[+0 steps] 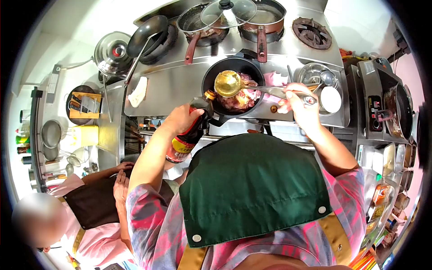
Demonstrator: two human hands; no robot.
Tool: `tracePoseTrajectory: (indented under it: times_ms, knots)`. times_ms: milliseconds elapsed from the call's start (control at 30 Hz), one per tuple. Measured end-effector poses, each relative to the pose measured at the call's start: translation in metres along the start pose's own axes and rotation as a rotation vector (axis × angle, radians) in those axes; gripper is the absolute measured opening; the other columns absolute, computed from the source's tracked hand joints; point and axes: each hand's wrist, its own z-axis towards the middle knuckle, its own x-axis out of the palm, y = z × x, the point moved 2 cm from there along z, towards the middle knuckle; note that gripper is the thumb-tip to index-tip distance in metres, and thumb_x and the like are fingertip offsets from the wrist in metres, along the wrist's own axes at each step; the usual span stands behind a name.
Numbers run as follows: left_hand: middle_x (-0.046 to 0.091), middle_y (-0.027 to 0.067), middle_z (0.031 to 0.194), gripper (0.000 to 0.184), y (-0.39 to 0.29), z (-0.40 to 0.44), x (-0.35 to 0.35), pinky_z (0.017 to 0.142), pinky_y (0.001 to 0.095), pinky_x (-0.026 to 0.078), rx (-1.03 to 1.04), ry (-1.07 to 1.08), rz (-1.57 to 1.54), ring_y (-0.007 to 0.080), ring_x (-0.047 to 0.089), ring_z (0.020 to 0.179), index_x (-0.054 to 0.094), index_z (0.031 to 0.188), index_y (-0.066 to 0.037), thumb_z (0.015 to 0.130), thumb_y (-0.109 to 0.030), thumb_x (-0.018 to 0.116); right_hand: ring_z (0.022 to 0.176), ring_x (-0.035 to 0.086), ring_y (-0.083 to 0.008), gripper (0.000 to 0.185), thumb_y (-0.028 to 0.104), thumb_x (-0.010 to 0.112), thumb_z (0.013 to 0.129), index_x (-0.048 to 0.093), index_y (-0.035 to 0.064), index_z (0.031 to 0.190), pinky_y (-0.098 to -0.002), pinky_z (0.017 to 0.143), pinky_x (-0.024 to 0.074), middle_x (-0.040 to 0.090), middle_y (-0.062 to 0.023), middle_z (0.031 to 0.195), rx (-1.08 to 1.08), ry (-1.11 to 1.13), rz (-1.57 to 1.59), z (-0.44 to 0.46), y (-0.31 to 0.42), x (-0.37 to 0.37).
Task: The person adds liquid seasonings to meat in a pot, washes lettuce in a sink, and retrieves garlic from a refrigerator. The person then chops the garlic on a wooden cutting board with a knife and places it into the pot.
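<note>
My left hand (183, 118) is wrapped round the neck of a large dark sauce bottle (182, 146) with a red and yellow label. The bottle tilts so that its mouth lies close to the rim of a black pot (208, 81). In my right hand (298, 102) is the handle of a ladle (228, 84), whose golden-looking bowl hangs over the pot. Pieces of raw meat (238, 102) lie inside, partly hidden by the ladle. Whether liquid is flowing from the bottle I cannot make out.
Two pans (198, 27) with brown handles and a glass lid (228, 12) stand on the stove behind. A white cloth (138, 92) lies left of the pot, metal and white bowls (330, 100) to its right. A co-worker in a dark apron (92, 202) is at the lower left.
</note>
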Motion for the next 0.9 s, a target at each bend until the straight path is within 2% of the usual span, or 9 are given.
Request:
tracePoseTrajectory:
  times_ms: [67,200,467,700,767,900]
  knots:
    - [0.055,0.0285,0.09,0.044,-0.001,0.002,0.0,0.075,0.044,0.041,-0.011,0.024,-0.019,0.0421,0.05,0.09,0.048,0.101,0.004,0.081,-0.034,0.054,0.053,0.058,-0.0134,0.014,0.008,0.054,0.083,0.053,-0.0013,0.094,-0.0213,0.047,0.0469,0.059,-0.0092,0.069,0.042,0.0,0.067,-0.002,0.001,0.001]
    - [0.055,0.0282,0.091,0.044,-0.008,0.002,-0.004,0.075,0.0438,0.041,-0.067,0.082,0.012,0.0419,0.05,0.091,0.048,0.101,0.003,0.081,-0.036,0.054,0.053,0.058,-0.0136,0.014,0.008,0.054,0.083,0.053,-0.0011,0.094,-0.0218,0.048,0.0478,0.059,-0.0093,0.069,0.043,-0.003,0.052,-0.003,0.003,0.003]
    - [0.056,0.0287,0.081,0.05,-0.002,0.008,-0.001,0.073,0.0438,0.042,-0.003,0.051,0.056,0.0415,0.053,0.085,0.055,0.086,0.008,0.082,-0.042,0.05,0.052,0.058,-0.0137,0.013,0.007,0.053,0.083,0.053,-0.0006,0.094,-0.0223,0.047,0.0484,0.059,-0.0097,0.067,0.034,0.029,0.071,-0.003,0.003,0.006]
    - [0.057,0.0287,0.083,0.056,0.003,0.013,0.002,0.075,0.043,0.042,-0.016,0.047,0.118,0.0408,0.054,0.086,0.055,0.086,0.009,0.082,-0.046,0.048,0.052,0.058,-0.0134,0.013,0.007,0.053,0.083,0.053,0.0,0.093,-0.0214,0.046,0.0474,0.058,-0.0096,0.066,0.044,0.037,0.055,-0.002,0.003,0.005]
    - [0.055,0.0287,0.085,0.042,0.001,0.013,0.001,0.074,0.0439,0.04,-0.085,0.108,0.118,0.043,0.05,0.087,0.052,0.095,0.005,0.083,-0.036,0.05,0.051,0.058,-0.0131,0.012,0.007,0.054,0.083,0.053,0.0003,0.093,-0.0211,0.046,0.047,0.058,-0.0093,0.066,0.038,0.047,0.052,-0.002,0.003,0.005]
    - [0.055,0.0291,0.083,0.045,-0.005,0.012,-0.003,0.073,0.0439,0.04,-0.111,0.139,0.117,0.0432,0.051,0.086,0.053,0.091,0.006,0.083,-0.038,0.049,0.052,0.058,-0.0132,0.012,0.008,0.054,0.083,0.053,0.0002,0.092,-0.0213,0.046,0.047,0.058,-0.0091,0.066,0.04,0.056,0.06,-0.003,0.006,0.005]
